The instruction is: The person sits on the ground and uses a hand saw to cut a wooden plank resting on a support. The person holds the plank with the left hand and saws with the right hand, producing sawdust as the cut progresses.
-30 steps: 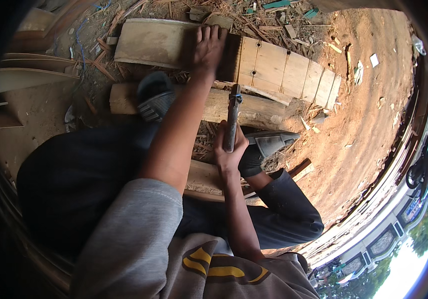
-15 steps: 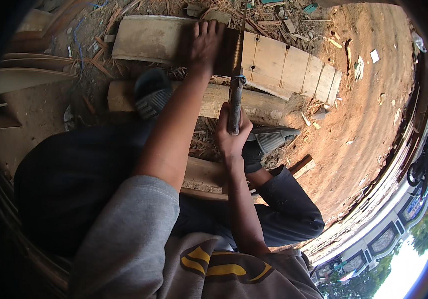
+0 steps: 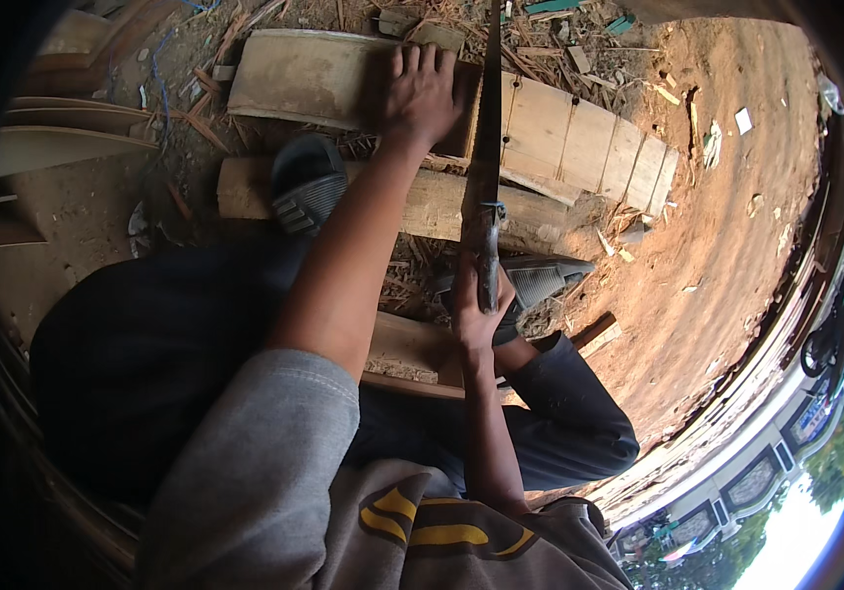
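Note:
My left hand (image 3: 420,93) presses flat on a curved wooden slab (image 3: 299,77) lying on the ground ahead of me. My right hand (image 3: 476,313) grips the handle of a long machete-like blade (image 3: 488,147), which points up and away, its edge over the slab just right of my left hand. Beyond the blade the slab continues as a row of pale planks (image 3: 579,138). A round log (image 3: 432,202) lies under the slab. My feet, in dark sandals (image 3: 306,182), rest on and beside the log.
Wood chips and splinters litter the ground around the slab. Curved wooden pieces (image 3: 53,143) are stacked at the left. Bare reddish soil (image 3: 736,226) stretches to the right. A short timber (image 3: 412,349) lies under my right knee.
My right hand has raised the blade higher, its tip now reaching the top of the view. My left hand stays on the slab.

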Motion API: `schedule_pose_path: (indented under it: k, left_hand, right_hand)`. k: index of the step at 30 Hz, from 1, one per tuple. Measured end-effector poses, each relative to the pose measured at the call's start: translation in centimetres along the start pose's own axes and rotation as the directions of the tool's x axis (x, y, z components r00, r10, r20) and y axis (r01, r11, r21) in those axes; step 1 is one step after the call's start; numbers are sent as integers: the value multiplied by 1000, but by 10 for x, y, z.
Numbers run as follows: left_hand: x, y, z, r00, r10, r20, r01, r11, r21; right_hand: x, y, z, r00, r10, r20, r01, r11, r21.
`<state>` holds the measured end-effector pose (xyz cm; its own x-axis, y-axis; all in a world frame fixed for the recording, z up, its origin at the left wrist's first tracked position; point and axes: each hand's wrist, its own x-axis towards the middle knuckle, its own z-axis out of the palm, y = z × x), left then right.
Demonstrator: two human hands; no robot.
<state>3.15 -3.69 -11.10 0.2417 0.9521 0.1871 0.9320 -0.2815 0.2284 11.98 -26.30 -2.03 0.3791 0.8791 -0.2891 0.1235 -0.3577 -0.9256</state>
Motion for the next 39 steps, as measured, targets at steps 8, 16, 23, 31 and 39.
schedule_pose_path:
  k: [8, 16, 23, 31, 39]
  left_hand:
    - [-6, -11, 5, 998, 3, -60, 0, 999, 53]
    - [-5, -8, -6, 998, -48, 39, 46, 997, 63]
    - [-1, -10, 10, 1000, 1, 28, -4, 993, 116]
    - [-3, -13, -3, 998, -26, 53, 22, 997, 77]
    - [-2, -7, -2, 992, -26, 123, 18, 998, 65]
  right_hand:
    - [36, -4, 17, 978, 201, 54, -207, 964, 165]
    - [-17, 26, 4, 999, 26, 29, -28, 997, 68]
    - [37, -11, 16, 993, 114, 30, -117, 978, 170]
    - [23, -6, 15, 996, 85, 11, -86, 991, 99]
    - [1, -4, 13, 999, -36, 11, 36, 999, 13]
